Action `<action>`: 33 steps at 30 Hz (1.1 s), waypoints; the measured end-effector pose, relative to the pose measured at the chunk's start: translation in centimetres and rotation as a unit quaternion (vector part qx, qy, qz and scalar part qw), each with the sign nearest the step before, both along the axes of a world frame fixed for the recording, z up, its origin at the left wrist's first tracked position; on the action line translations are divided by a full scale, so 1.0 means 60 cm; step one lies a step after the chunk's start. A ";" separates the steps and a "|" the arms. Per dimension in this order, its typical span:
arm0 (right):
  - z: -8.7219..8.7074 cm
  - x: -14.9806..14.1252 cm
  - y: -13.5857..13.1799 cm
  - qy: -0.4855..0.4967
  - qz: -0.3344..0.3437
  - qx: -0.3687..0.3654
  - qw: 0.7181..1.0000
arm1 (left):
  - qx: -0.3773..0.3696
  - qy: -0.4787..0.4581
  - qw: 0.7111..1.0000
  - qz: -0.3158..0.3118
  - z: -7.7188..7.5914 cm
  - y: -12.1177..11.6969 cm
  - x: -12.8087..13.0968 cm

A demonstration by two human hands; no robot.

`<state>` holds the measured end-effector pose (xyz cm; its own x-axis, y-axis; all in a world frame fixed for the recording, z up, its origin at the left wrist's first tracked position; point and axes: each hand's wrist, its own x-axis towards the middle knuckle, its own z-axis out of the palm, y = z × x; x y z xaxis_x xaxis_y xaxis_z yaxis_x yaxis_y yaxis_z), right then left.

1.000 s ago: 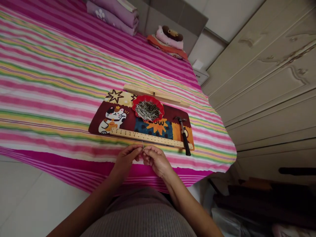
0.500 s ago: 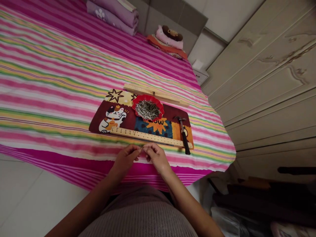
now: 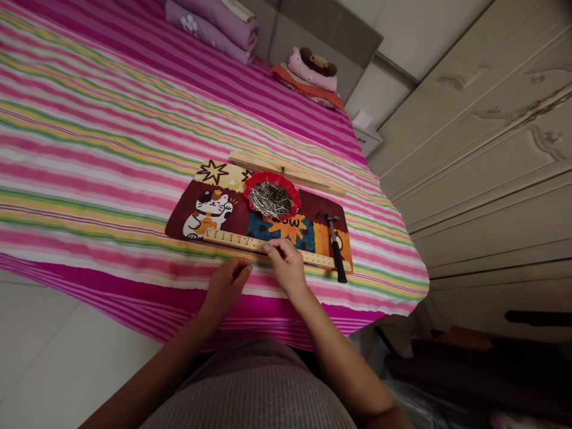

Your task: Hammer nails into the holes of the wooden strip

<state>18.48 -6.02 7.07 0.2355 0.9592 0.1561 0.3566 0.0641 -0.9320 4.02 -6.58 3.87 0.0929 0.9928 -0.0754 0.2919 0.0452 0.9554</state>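
My right hand [image 3: 288,265] is closed in a pinch, its fingertips at the light wooden strip [image 3: 308,257]; whatever lies between them is too small to make out. Nearer to me, my left hand [image 3: 227,285] has its fingers curled and the thumb close to them, apart from the strip; its inside is hidden. Several nails [image 3: 230,238] stand up in the left part of the strip, and rows of small dark marks run along the rest. Behind it, a red scalloped bowl [image 3: 297,210] holds a heap of loose nails [image 3: 271,199].
A hammer [image 3: 335,244] lies across the strip's right end. The patterned mat [image 3: 179,208] lies under the strip and bowl. Another wooden strip [image 3: 286,170] is at the mat's far edge. Folded bedding [image 3: 214,30] and a wardrobe [image 3: 482,155] stand farther off.
My hands were together in front of the strip, fingertips meeting. They have parted: the right moved forward onto the strip, and the left stayed back, a little farther left.
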 end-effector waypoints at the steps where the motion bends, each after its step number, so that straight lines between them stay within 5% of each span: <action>1: -0.002 0.000 0.009 -0.005 0.001 0.011 1.000 | 0.006 0.008 1.000 0.005 0.000 0.003 0.000; 19: -0.025 -0.006 0.036 -0.104 0.023 0.010 0.994 | 0.190 0.107 0.976 0.029 -0.024 0.034 0.032; 33: -0.027 -0.012 0.036 -0.129 0.030 0.001 0.991 | 0.207 0.179 0.959 0.071 -0.041 0.054 0.053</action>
